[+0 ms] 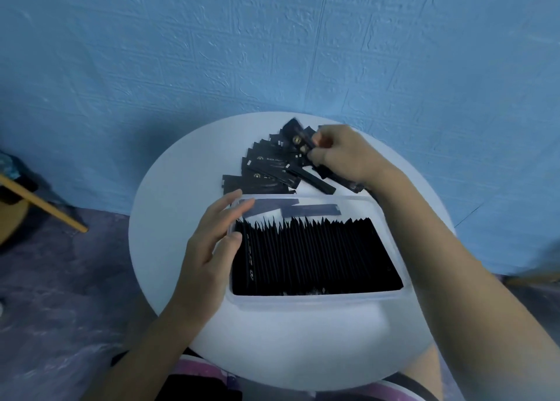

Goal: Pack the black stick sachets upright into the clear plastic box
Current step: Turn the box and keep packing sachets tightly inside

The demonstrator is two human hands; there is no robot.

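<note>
1. The clear plastic box (318,299) sits mid-worktop, running toward 6 o'clock. The packed row (318,255) of black sachets stands on edge inside and fills it nearly wall to wall.
2. The loose sachets (266,170) lie fanned out flat at 12 o'clock on the white worktop (288,346), just beyond the box's far wall.
3. The right hand (342,155) is over that pile toward 1 o'clock, fingers curled and pinching one or two sachets by an end. I cannot tell the exact count.
4. The left hand (209,243) is at the box's 9 o'clock end, fingers straight and relaxed against the rim and the first sachet, gripping nothing.
5. Risks, as I judge them:
   - The row looks tight, so forcing another sachet in could buckle it or crease its neighbours.
   - If the left hand lets go, the end sachets may lean over and close the gap.
   - A pinch at one end could let a sachet swing and go in tilted.
   - The forearm crossing the box at 3 o'clock could nudge it.
   - Sweeping the pile may push sachets off the far edge.
</note>
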